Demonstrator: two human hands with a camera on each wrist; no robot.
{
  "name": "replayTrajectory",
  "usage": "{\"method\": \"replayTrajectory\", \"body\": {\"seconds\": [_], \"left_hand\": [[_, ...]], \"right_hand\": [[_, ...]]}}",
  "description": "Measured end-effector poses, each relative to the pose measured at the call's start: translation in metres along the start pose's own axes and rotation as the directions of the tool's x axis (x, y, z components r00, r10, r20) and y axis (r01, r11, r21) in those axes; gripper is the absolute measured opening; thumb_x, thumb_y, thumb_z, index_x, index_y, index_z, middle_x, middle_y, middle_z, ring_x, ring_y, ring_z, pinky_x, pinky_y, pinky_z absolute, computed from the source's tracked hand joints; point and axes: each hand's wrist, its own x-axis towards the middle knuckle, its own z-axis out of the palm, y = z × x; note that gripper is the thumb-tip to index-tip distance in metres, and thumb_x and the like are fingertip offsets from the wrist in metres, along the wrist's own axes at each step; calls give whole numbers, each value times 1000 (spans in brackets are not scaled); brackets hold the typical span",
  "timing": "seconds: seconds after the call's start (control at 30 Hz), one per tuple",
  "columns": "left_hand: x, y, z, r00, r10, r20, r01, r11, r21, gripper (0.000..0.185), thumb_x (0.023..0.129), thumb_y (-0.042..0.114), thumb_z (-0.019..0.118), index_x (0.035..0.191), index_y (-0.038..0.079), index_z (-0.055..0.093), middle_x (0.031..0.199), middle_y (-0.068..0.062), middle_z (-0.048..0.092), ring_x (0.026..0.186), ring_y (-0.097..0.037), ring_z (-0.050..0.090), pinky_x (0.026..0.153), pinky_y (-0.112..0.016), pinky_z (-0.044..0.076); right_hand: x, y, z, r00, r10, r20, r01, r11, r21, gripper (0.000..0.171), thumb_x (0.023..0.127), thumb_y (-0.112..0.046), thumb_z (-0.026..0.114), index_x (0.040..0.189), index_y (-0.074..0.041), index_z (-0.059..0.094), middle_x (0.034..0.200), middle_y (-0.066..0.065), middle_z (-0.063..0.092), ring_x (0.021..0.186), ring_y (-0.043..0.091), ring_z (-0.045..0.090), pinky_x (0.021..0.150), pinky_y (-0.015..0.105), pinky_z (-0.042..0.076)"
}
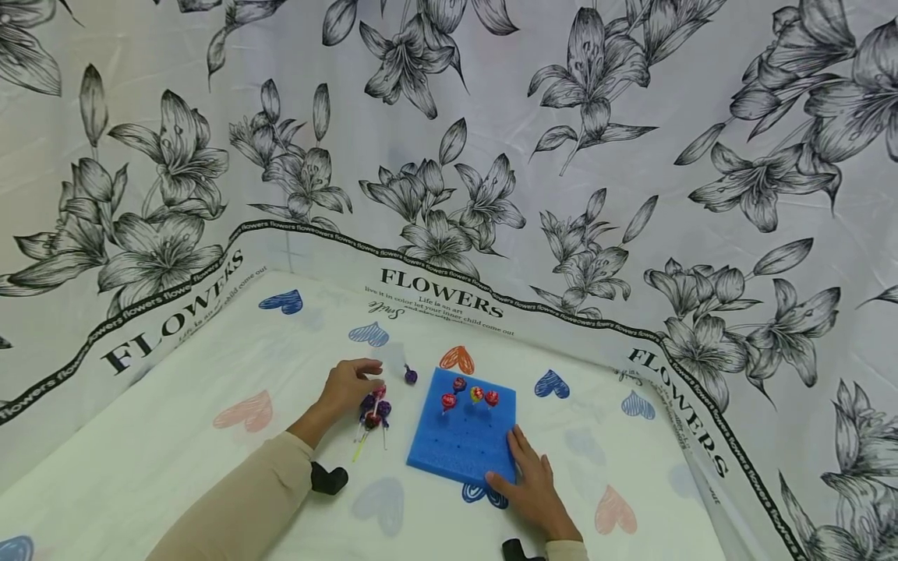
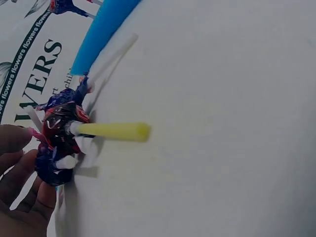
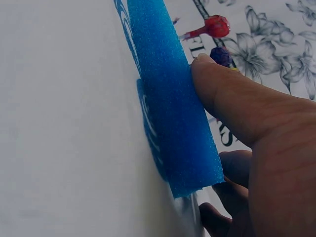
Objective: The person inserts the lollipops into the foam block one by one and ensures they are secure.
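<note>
Flowered cloth backs a heart-patterned tabletop, where I watch two hands among lollipops and a blue foam block.
From my remote view, the left hand bends its fingers over a bunch of lollipops just left of the block; a fingertip touches a pink wrapper, but I cannot tell whether it grips anything. One purple lollipop sits apart, near the block's far left corner. Four lollipops stand upright in the far part of the blue foam block, which lies flat on the tabletop. I see the right hand spread, holding nothing, thumb and fingers against the block's near right corner.
</note>
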Motion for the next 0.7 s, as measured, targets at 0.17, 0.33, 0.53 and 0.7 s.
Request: {"method": "replayTrajectory", "body": {"seconds": [0.17, 0.33, 0.53, 0.7], "left_hand": [[0, -5, 1, 1000, -4, 16, 3, 998, 69, 40, 84, 10, 73, 121, -2, 65, 106, -11, 69, 93, -26, 63, 83, -42, 49], [1, -4, 2, 999, -10, 35, 6, 995, 103, 41, 85, 12, 73, 122, -1, 64, 103, -13, 69, 93, -27, 64, 85, -45, 49], [3, -5, 4, 996, 34, 86, -45, 991, 129, 39, 86, 12, 72, 123, -1, 64, 93, -7, 71, 83, -20, 67, 82, -43, 51], [4, -2, 2, 996, 60, 61, -64, 996, 64, 38, 87, 12, 73, 123, 1, 65, 97, -6, 71, 83, -20, 66, 73, -37, 53]], "right_hand": [[0, -1, 0, 1000, 8, 5, -8, 1000, 5, 95, 83, -59, 64, 150, -2, 29, 157, 16, 19, 140, 42, 17, 106, 65, -2], [-1, -1, 0, 1000, 6, 5, -6, 1000, 1, 95, 83, -59, 64, 150, -1, 29, 157, 16, 19, 140, 42, 16, 106, 65, -2], [-1, -2, -2, 1000, -10, -7, 10, 1000, -1, 95, 83, -57, 66, 149, 1, 30, 156, 18, 20, 140, 44, 17, 105, 66, -1], [-1, -2, -1, 1000, 13, 5, -13, 1000, 0, 95, 83, -58, 64, 150, -1, 28, 157, 16, 19, 140, 42, 16, 106, 65, -2]]}}
